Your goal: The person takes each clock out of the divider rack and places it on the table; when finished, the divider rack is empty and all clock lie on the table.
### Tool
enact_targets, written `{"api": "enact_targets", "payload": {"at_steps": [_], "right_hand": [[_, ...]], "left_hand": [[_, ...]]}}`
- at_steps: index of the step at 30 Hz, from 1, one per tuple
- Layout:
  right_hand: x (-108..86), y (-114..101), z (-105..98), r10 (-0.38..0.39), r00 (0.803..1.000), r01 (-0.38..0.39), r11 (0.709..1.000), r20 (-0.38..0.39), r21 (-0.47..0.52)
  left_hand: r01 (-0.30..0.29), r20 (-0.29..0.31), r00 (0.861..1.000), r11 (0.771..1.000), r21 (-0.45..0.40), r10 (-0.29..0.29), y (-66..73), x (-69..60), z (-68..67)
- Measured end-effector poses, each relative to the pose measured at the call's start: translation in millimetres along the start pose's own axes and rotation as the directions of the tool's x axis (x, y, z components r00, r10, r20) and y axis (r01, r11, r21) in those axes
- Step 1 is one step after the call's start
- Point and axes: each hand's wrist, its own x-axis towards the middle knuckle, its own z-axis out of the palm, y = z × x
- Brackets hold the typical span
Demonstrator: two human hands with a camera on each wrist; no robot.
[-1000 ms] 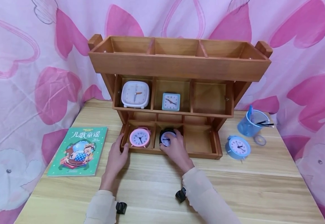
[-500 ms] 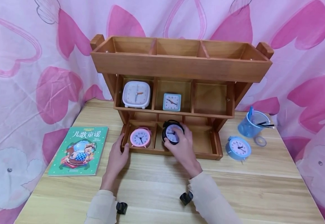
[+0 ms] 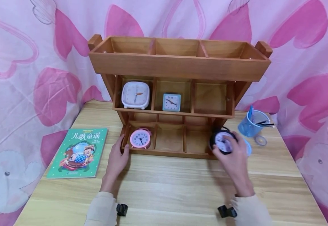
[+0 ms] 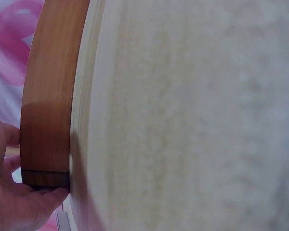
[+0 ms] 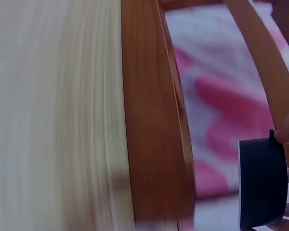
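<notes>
1 black clock [image 3: 222,142] is gripped by the fingers of the right hand [image 3: 235,162], overlapping the lower right corner of the wooden shelf [image 3: 178,67] in the head view; its height above the tabletop [image 3: 178,188] cannot be told. Its round face offers no long axis. The left hand [image 3: 117,160], well apart from it, grips the shelf's lower left corner. 1 blue clock [image 3: 249,148], partly hidden by the right hand, narrows the space right of the shelf; more room lies in front.
</notes>
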Motion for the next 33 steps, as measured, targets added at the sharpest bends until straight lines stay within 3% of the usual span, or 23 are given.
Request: {"api": "enact_targets", "payload": {"at_steps": [4, 7, 10, 13, 15, 19, 23, 30, 31, 33], "right_hand": [[-1.4, 36.2, -35.4, 0.096, 0.993, -0.101, 0.992, -0.066, -0.079], [-2.2, 64.2, -57.3, 0.200, 0.977, -0.208, 0.969, -0.074, -0.135], [-2.2, 90.1, -76.9, 0.339, 0.940, -0.340, 0.918, -0.041, -0.203], [-1.1, 110.7, -91.7, 0.461, 0.887, -0.437, 0.856, 0.023, -0.275], [-0.5, 120.5, -97.4, 0.512, 0.856, -0.465, 0.825, 0.075, -0.323], [1.4, 132.8, -101.7, 0.540, 0.825, -0.450, 0.805, 0.164, -0.388], [1.4, 140.8, -101.5, 0.541, 0.814, -0.431, 0.806, 0.210, -0.406], [-0.1, 147.0, -101.6, 0.517, 0.822, -0.401, 0.823, 0.239, -0.402], [0.4, 145.0, -102.0, 0.514, 0.823, -0.396, 0.824, 0.240, -0.405], [1.9, 137.3, -101.3, 0.487, 0.844, -0.379, 0.837, 0.223, -0.395]], "left_hand": [[0.006, 0.002, 1.000, 1.000, 0.008, -0.006, 0.1, -1.0, -1.4], [-0.005, -0.005, 1.000, 1.000, 0.018, 0.005, -2.1, -1.4, -3.4], [-0.018, -0.004, 1.000, 1.000, 0.019, 0.018, -3.5, -0.2, -3.4], [-0.023, 0.002, 1.000, 1.000, 0.012, 0.023, -4.0, 1.3, -2.5], [-0.025, 0.007, 1.000, 1.000, 0.011, 0.025, -3.9, 2.0, -1.9], [-0.025, 0.021, 0.999, 1.000, 0.012, 0.025, -3.6, 2.6, -1.2], [-0.023, 0.026, 0.999, 1.000, 0.016, 0.023, -4.6, 2.6, -1.4], [-0.017, 0.022, 1.000, 0.999, 0.027, 0.016, -4.2, 2.3, -2.0], [-0.016, 0.022, 1.000, 1.000, 0.027, 0.015, -4.0, 1.9, -1.9], [-0.015, 0.019, 1.000, 1.000, 0.026, 0.015, -3.7, 1.4, -1.7]]}}
